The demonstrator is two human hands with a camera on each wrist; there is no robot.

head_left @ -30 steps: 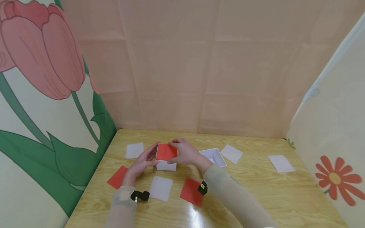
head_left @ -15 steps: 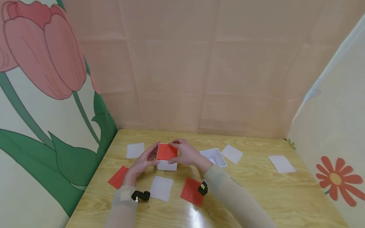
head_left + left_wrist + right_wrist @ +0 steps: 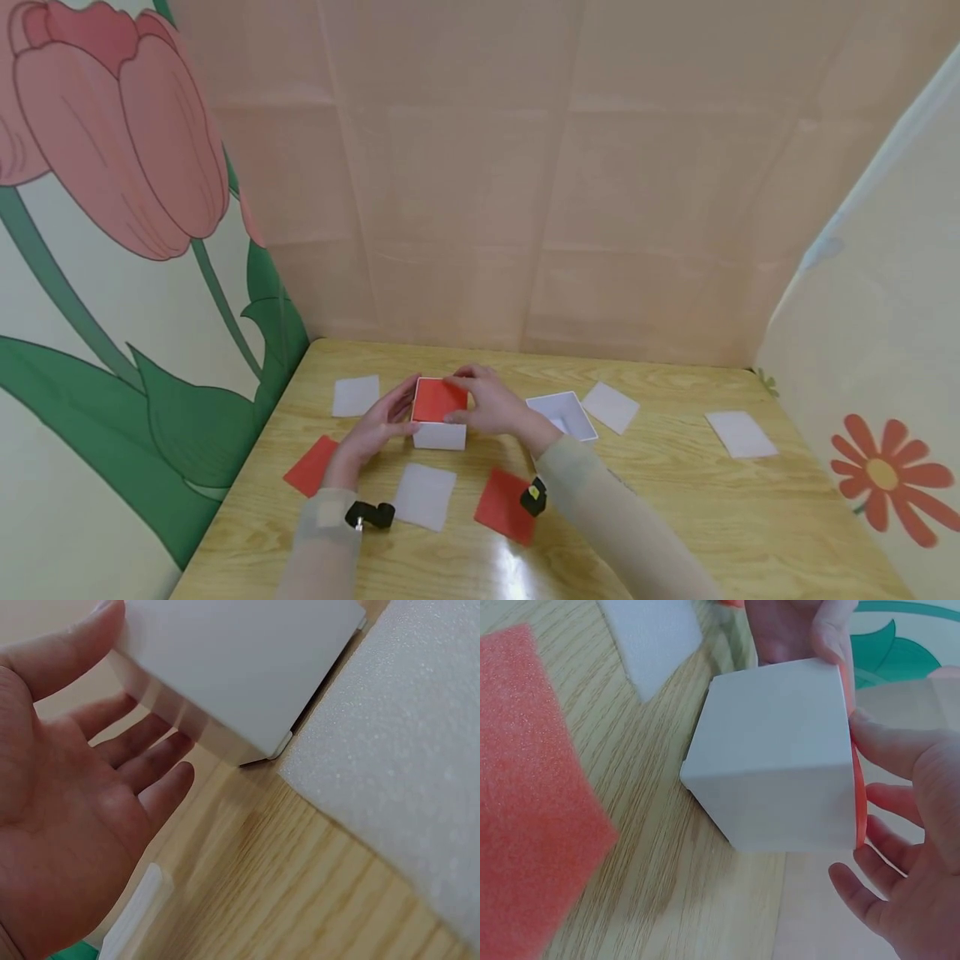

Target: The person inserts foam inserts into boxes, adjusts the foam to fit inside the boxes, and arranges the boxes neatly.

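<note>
A white open-topped box (image 3: 438,437) stands on the table, also seen as a plain white box (image 3: 780,727) in the right wrist view. A red foam sheet (image 3: 435,400) covers its opening, with a slightly bulging edge at the rim. My left hand (image 3: 381,423) holds the box from the left, thumb at the near corner and fingers along the side. At the right, my right hand (image 3: 491,402) grips the red sheet's margin, its thumb at the near edge and its fingers farther back. What lies inside the box is hidden.
A white tray-like lid or box (image 3: 562,412) lies behind my right wrist. White foam sheets (image 3: 424,497) are scattered on the wooden table (image 3: 675,517). A red foam sheet (image 3: 504,504) lies near the right forearm, another red sheet (image 3: 311,467) by the left wrist. Fabric walls enclose the table.
My right thumb has shifted slightly up onto the red sheet's near edge. The box and my left hand stay nearly where they were.
</note>
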